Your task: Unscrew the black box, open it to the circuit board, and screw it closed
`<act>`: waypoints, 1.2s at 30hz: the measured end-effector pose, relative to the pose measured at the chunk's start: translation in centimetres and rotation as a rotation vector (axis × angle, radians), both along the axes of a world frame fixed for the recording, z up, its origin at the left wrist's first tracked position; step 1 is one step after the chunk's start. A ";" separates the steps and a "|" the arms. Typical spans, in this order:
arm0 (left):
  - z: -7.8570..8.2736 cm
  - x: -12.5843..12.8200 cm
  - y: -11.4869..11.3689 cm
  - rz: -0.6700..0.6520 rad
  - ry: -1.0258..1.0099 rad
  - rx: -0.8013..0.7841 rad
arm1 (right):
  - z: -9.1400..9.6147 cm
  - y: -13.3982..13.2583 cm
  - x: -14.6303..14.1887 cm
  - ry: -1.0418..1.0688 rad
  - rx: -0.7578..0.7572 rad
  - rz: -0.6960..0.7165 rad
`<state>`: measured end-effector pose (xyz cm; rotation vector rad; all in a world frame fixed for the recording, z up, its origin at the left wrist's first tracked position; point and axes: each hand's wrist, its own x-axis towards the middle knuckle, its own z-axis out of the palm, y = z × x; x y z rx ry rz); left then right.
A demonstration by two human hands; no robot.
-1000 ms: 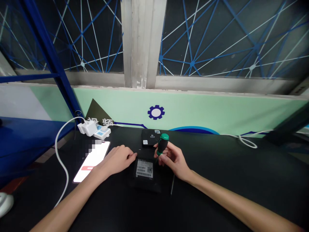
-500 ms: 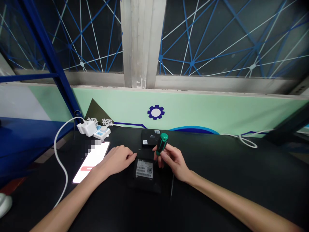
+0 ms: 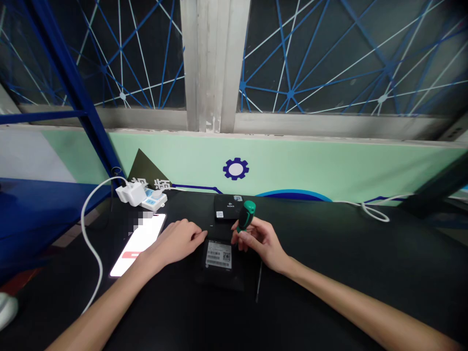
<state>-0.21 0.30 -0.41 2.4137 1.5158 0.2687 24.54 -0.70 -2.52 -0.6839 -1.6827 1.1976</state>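
A green-and-black screwdriver (image 3: 246, 217) stands tilted in my right hand (image 3: 265, 241), its handle up and my fingers closed around the lower part. Its tip is hidden behind the fingers, near the upper right corner of a flat black device (image 3: 219, 273) with a printed white-text label. My left hand (image 3: 181, 239) rests on the table with fingers curled in, the thumb end at the device's upper left corner. Whether it presses on the device I cannot tell. A thin dark rod (image 3: 259, 282) lies right of the device, below my right hand.
Behind the device lies a second black box (image 3: 227, 208) with small stickers. A lit phone (image 3: 139, 246) is left of my left hand, partly under the forearm. A white power strip (image 3: 153, 200) with a plug and cable (image 3: 86, 229) sits at the back left, by the wall.
The screwdriver handle has tilted slightly to the right, and the fingers of my right hand have shifted a little on it. My left hand and the device stay in place.
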 end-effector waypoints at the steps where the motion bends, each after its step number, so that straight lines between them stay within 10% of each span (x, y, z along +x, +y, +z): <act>1: 0.0 0.0 0.0 -0.002 -0.002 -0.001 | 0.0 0.0 0.1 -0.005 0.016 0.012; 25: 0.2 0.1 -0.1 0.010 0.004 -0.003 | 0.3 -0.4 -0.1 -0.002 0.054 0.000; 36: 0.2 0.0 -0.1 0.006 0.007 -0.002 | -0.3 0.5 -0.7 -0.006 -0.231 -0.095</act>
